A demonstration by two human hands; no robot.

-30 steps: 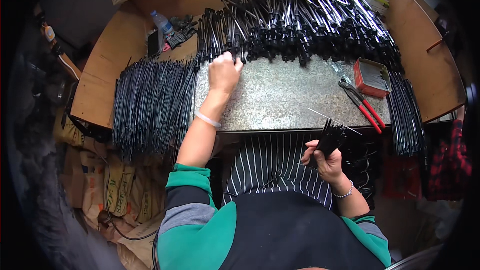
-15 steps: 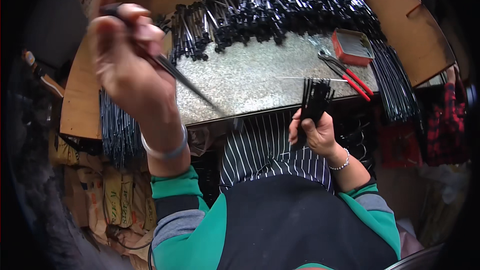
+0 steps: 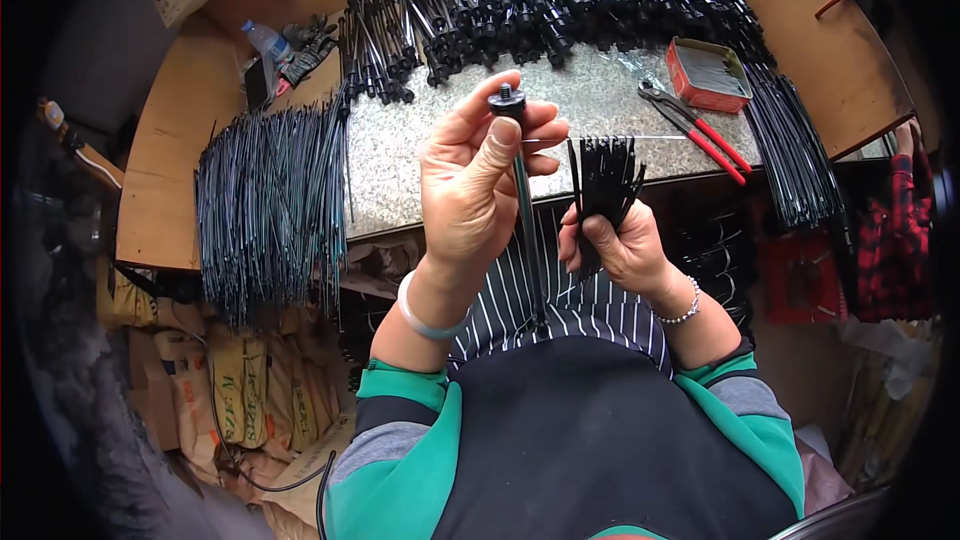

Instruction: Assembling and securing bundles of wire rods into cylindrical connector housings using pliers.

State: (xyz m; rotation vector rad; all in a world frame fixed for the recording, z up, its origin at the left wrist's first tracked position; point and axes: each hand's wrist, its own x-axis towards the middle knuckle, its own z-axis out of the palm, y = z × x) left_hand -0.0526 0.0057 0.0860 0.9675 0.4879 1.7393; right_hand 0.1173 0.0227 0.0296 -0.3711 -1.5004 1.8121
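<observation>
The speckled grey tabletop (image 3: 395, 185) stretches between a heap of black-and-silver rods (image 3: 560, 5) at the back and its front edge; thin black rods (image 3: 270, 210) overhang it at left, red-handled pliers (image 3: 716, 152) lie at right. Before the body, the left hand (image 3: 468, 195) pinches a slender dark rod with a threaded black head (image 3: 526, 212), head uppermost, long axis running toward the lap. The right hand (image 3: 630, 252) closes around thin black strips (image 3: 606, 180), free ends pointing away, a fine pale wire (image 3: 662, 138) crossing them.
</observation>
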